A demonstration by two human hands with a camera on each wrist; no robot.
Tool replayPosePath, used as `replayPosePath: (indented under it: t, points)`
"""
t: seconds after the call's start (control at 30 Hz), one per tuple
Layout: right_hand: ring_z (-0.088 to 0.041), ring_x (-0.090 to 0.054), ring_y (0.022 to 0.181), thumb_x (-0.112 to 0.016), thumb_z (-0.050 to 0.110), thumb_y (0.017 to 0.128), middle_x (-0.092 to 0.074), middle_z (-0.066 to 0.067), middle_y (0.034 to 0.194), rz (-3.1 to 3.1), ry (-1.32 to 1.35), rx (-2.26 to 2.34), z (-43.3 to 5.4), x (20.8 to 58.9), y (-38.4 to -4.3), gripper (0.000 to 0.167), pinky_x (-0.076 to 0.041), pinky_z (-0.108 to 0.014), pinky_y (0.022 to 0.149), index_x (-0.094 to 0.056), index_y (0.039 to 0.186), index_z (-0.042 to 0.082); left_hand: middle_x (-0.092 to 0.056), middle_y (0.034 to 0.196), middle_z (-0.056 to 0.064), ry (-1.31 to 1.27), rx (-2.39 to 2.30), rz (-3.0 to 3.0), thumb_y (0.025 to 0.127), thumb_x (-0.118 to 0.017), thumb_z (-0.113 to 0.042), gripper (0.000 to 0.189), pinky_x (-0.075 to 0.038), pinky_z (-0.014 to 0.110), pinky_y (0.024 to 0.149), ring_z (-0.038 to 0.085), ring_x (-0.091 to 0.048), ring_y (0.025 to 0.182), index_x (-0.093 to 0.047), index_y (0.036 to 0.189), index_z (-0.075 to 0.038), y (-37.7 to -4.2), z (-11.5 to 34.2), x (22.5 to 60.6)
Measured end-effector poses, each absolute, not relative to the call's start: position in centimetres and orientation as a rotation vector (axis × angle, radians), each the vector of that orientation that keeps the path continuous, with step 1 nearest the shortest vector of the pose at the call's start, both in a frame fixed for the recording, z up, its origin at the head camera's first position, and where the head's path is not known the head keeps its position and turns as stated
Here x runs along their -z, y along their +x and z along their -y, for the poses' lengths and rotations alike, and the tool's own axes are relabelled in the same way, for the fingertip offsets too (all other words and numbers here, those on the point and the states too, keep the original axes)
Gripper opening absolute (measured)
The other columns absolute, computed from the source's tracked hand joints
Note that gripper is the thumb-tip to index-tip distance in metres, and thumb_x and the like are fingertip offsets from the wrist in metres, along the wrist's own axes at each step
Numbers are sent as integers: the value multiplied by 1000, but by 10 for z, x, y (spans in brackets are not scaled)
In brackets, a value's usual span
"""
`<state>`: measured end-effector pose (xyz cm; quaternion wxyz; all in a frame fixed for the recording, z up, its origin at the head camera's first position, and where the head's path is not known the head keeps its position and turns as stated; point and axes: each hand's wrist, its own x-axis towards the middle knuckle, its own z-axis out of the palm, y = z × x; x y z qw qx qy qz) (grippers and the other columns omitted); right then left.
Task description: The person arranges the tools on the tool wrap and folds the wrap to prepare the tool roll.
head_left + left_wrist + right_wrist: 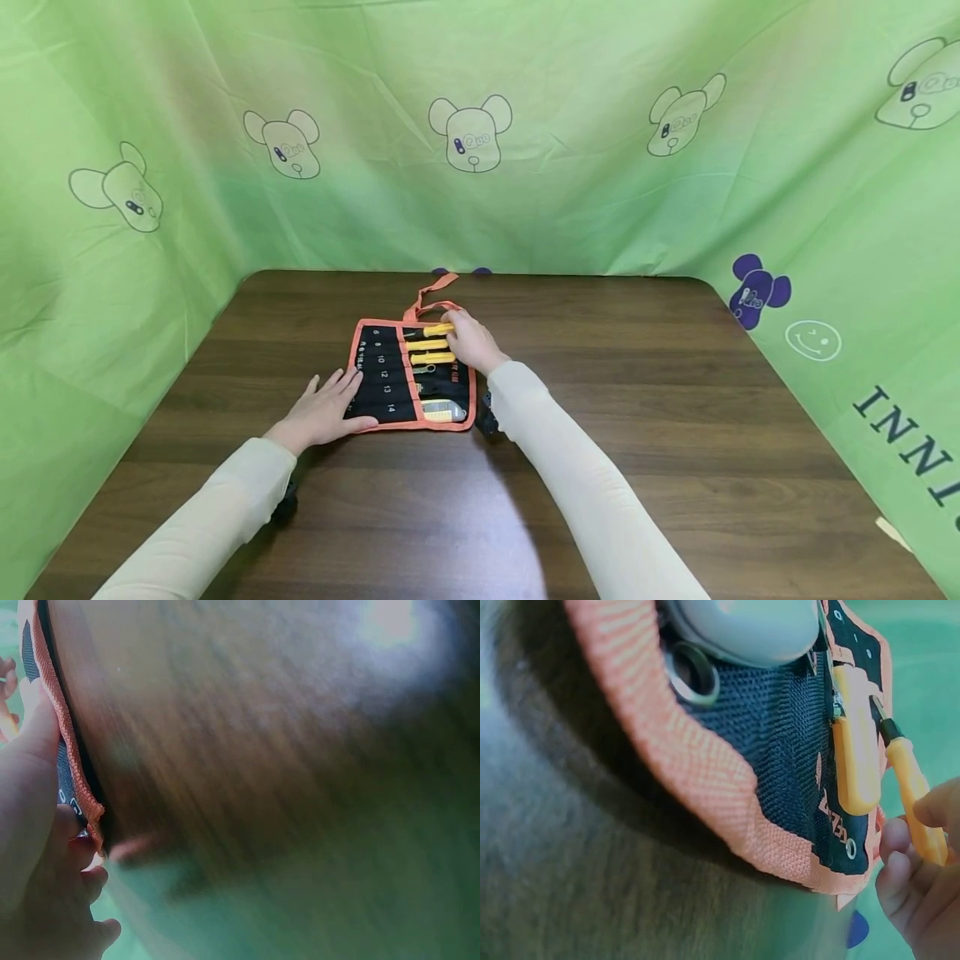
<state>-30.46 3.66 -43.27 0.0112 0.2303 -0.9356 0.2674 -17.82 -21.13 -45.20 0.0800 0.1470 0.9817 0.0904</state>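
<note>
A black tool pouch with orange edging lies spread on the table. My left hand rests on its left side with fingers spread, thumb along the near edge. At the far right of the pouch, my right hand pinches a yellow-handled screwdriver between thumb and fingers. In the right wrist view its shaft tilts toward the pouch; I cannot tell whether the tip is still in a pocket. Nearer me in the pockets are two yellow handles, a small wrench and a yellow-and-grey utility knife.
An orange strap trails from the pouch's far edge across the brown wooden table. Green cloth printed with bear faces hangs behind and at both sides of the table.
</note>
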Motion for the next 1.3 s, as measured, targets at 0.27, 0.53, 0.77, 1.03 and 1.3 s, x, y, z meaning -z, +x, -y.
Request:
replayPosePath:
  t: [0.27, 0.53, 0.77, 1.03, 1.3]
  points:
    - [-20, -56, 85, -59, 11, 91, -56, -8, 112, 2878, 705, -810, -37, 435, -303, 26, -46, -33, 68, -63, 116, 13, -21, 148, 19, 439, -250, -2937, 83, -46, -66, 93, -6, 60, 103, 38, -17, 134, -25, 144, 0, -178, 211, 452]
    - [-19, -49, 65, -51, -2, 90, -57, -12, 115, 2802, 722, -941, -33, 438, -305, 34, -38, -28, 56, -57, 122, 5, -21, 148, 20, 446, -259, -2931, 83, -47, -65, 92, -6, 60, 103, 38, -17, 134, -25, 144, 1, -179, 211, 451]
    - [-22, -55, 84, -54, 0, 89, -56, -14, 114, 2820, 646, -929, -31, 439, -305, 24, -45, -32, 69, -62, 112, 3, -21, 148, 20, 453, -264, -2929, 84, -48, -64, 91, -6, 60, 103, 38, -17, 134, -25, 144, 1, -178, 212, 450]
    - [-23, -53, 88, -54, 1, 90, -46, -17, 123, 2855, 636, -934, -31, 444, -304, 29, -43, -30, 68, -61, 117, 3, -20, 148, 20, 452, -250, -2929, 84, -47, -65, 91, -6, 60, 103, 38, -17, 134, -25, 144, 0, -178, 212, 451]
    - [-21, -50, 75, -50, 0, 90, -45, -15, 118, 2856, 711, -936, -31, 449, -307, 34, -40, -28, 60, -56, 123, 1, -20, 148, 20, 449, -256, -2929, 84, -46, -65, 91, -6, 60, 103, 38, -17, 134, -25, 144, 1, -178, 212, 450]
